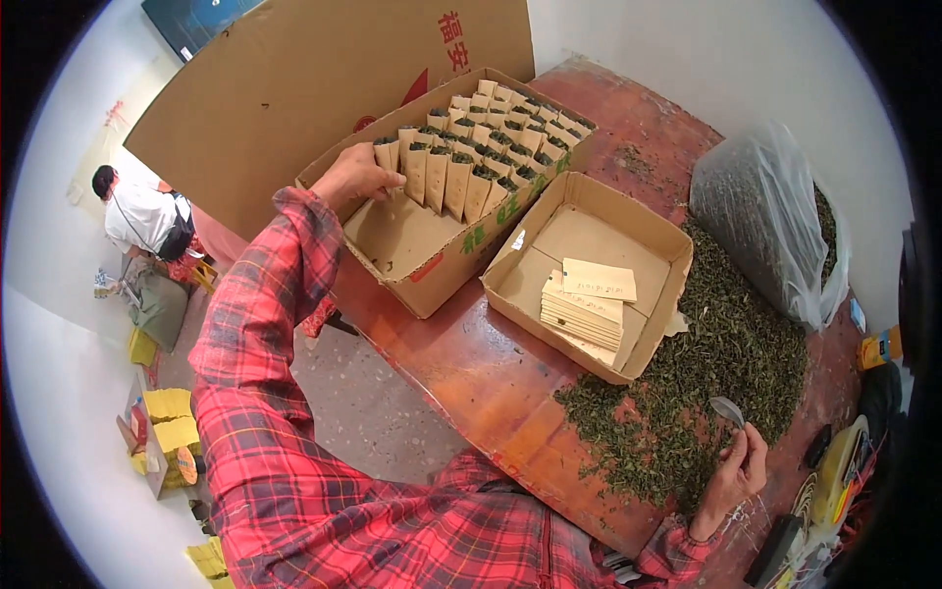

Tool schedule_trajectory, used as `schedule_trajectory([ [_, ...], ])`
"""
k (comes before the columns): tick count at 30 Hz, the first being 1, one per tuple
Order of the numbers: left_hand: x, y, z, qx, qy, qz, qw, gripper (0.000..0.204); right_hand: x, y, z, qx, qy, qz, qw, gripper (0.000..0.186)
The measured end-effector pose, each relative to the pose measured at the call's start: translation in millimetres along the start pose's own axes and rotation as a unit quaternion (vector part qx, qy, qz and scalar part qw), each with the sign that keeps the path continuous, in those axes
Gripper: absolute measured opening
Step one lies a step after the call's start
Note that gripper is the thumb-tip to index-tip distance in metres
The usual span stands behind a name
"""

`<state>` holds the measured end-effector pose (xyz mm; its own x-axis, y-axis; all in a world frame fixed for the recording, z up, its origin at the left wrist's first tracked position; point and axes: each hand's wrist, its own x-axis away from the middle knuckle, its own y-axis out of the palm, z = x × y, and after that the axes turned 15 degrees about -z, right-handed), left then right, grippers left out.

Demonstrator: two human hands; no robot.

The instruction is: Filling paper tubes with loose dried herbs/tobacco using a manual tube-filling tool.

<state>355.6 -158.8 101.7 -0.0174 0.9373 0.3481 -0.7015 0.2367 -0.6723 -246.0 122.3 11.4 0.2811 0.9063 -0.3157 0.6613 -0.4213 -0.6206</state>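
At the left end of the packet rows, my left hand (359, 177) reaches into the long cardboard box (412, 280). Its fingers are closed on a small brown paper packet (387, 154) filled with dark dried leaves; the hand partly hides this packet. Several filled packets (457, 183) stand upright beside it in rows. My right hand (738, 476) pinches a spoon (727, 410) over the pile of dried green leaves (751, 344) at the right. The spoon looks translucent, and I see nothing heaped in it.
A shallow cardboard box (648, 211) between the hands holds a stack of flat paper envelopes (584, 314). An open plastic bag of leaves (765, 211) stands behind the pile on the red table (471, 363). Farther left, another person (147, 221) bends over. Assorted items (834, 481) crowd the right edge.
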Motion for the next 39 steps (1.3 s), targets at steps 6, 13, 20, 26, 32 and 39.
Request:
schedule_trajectory([
  [6,-22,-12,-12,0.027,-0.021,-0.016,0.999,0.036,-2,1,3,-0.016,0.024,-0.013,0.999,0.019],
  [13,-29,-7,-10,0.054,-0.035,-0.029,0.998,0.045,-1,0,2,-0.004,0.024,-0.032,0.999,0.018],
  [20,-28,-19,-20,-0.029,-0.037,-0.055,0.997,0.044,-1,-1,1,-0.014,0.03,-0.041,0.999,0.018],
  [26,25,-11,25,-0.242,0.074,0.161,0.954,0.04,-1,-2,-9,-0.009,0.006,-0.045,0.999,0.018],
  [32,101,93,123,-0.19,0.377,0.076,0.903,0.028,-2,10,-22,-0.027,-0.008,-0.07,0.997,0.016],
  [39,42,209,175,-0.394,0.386,-0.073,0.831,0.035,6,19,-26,-0.034,-0.058,-0.105,0.992,0.012],
])
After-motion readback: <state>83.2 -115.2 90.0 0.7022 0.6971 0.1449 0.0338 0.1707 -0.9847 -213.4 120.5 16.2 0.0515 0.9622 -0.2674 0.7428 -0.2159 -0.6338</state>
